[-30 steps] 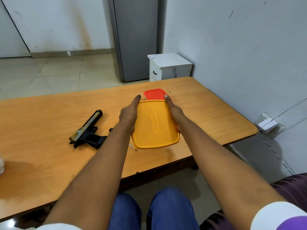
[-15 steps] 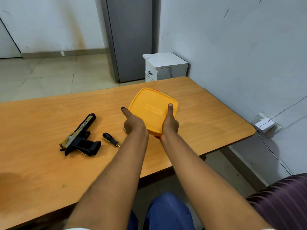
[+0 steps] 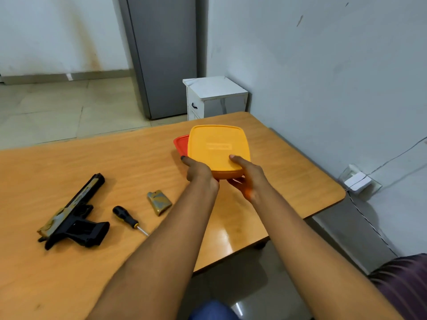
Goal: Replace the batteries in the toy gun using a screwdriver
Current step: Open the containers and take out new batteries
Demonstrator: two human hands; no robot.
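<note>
My view was bright and evenly lit, with soft shadows. A white glare patch sat on the counter near its front edge. Wide-angle distortion bent the wall lines, and the right hand looked slightly motion-blurred.

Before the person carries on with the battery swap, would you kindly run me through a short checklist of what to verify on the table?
1. Yellow box held securely: ok, left hand and right hand both grip its near edge.
2. Box lid open: not ok, it looks closed.
3. Batteries to hand: cannot tell, none visible; the box contents are hidden.
4. Screwdriver within reach: ok, it lies free on the table beside the toy gun.
5. Gun cover off: ok, a gold piece lies apart from the gun, right of the screwdriver.
6. Red lid clear of the work: ok, it sits behind the box.
</note>
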